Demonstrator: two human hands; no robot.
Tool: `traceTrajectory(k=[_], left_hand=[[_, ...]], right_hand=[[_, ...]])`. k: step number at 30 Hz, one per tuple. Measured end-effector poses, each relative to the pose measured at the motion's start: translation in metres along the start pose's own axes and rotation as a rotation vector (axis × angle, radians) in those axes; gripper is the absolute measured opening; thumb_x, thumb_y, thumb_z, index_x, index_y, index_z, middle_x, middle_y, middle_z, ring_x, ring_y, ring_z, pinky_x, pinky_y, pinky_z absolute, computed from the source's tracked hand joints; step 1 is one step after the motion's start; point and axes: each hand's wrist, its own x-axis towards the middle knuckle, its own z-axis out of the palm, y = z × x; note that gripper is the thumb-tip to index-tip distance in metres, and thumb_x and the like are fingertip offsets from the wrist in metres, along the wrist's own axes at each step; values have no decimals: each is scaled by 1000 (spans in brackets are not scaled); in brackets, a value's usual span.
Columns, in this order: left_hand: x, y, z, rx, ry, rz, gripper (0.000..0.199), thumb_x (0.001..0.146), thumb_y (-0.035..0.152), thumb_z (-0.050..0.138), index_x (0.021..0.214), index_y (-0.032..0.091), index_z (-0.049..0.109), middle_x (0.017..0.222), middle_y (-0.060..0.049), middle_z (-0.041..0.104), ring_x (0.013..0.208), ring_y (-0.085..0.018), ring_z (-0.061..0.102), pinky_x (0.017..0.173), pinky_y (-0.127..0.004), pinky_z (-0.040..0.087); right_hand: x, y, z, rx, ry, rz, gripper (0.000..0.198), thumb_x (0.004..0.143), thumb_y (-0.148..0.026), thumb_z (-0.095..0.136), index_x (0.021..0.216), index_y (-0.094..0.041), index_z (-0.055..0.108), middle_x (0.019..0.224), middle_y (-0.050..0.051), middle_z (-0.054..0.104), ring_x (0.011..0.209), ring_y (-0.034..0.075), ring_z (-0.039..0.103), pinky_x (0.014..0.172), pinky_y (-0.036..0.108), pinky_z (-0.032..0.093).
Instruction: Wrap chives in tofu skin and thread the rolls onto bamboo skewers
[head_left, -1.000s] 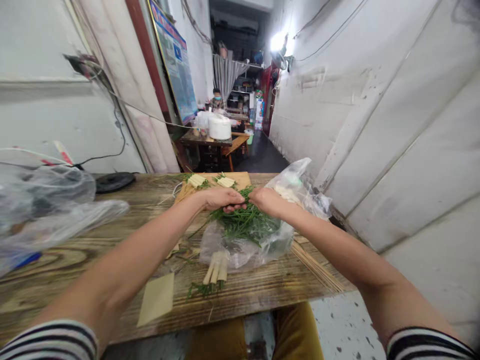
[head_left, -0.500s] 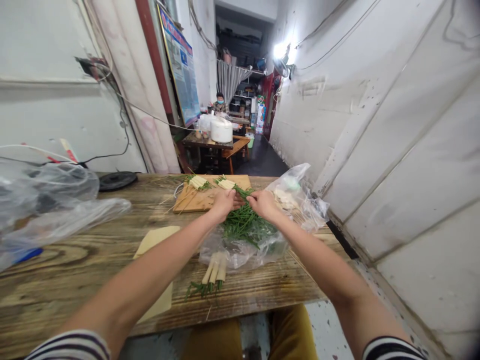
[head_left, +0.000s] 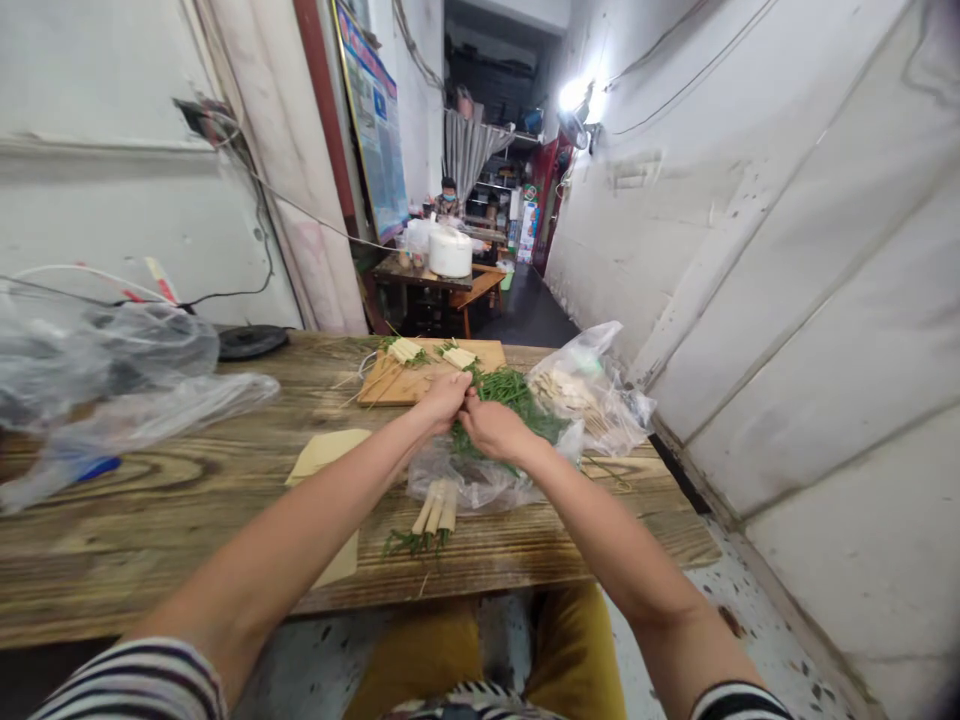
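My left hand point(head_left: 448, 396) and my right hand point(head_left: 492, 430) meet at the near edge of the cutting board, fingers closed and pressed together. A few thin green stems show at the fingertips; most of what they grip is hidden. Under and beside my right hand lies a heap of leafy greens point(head_left: 504, 388) on a clear plastic bag point(head_left: 480, 490). Pale tofu-skin rolls point(head_left: 435, 508) stuffed with greens rest nearer me. More skewered rolls point(head_left: 405, 350) lie on the wooden cutting board point(head_left: 386, 392). Pale yellow tofu sheets point(head_left: 326, 455) lie flat beneath my left forearm.
At the right, a plastic bag point(head_left: 592, 390) holds pale pieces and sticks. Crumpled plastic bags point(head_left: 135, 370) and a black round lid point(head_left: 253, 341) occupy the left side. A masked person point(head_left: 448, 200) sits farther back, behind a white cooker point(head_left: 450, 252).
My hands have come together, the right one moving left and nearer me over the greens. The whole view has shifted slightly.
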Motion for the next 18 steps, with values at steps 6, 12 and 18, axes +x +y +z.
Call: traceTrajectory(k=[6, 12, 18], left_hand=[[-42, 23, -54, 66, -205, -176, 27, 82, 26, 65, 66, 16, 46, 53, 7, 37, 43, -4, 29, 40, -13, 20], [-107, 26, -125, 82, -505, -314, 25, 81, 31, 70, 78, 13, 54, 66, 3, 42, 54, -5, 34, 45, -15, 28], [-154, 16, -170, 112, -522, -418, 22, 73, 33, 76, 81, 15, 65, 59, 2, 46, 50, -7, 33, 42, -18, 28]], right_hand=[[5, -4, -7, 132, 140, -309, 33, 88, -18, 62, 120, -16, 59, 123, 13, 61, 116, 21, 54, 96, 31, 41], [7, -62, 38, 153, 24, -511, 13, 92, -19, 58, 102, -13, 64, 97, 9, 65, 91, 17, 58, 78, 25, 41], [-15, -103, 90, 180, 61, -549, 22, 96, -17, 45, 93, -15, 67, 87, 6, 63, 80, 15, 53, 70, 24, 38]])
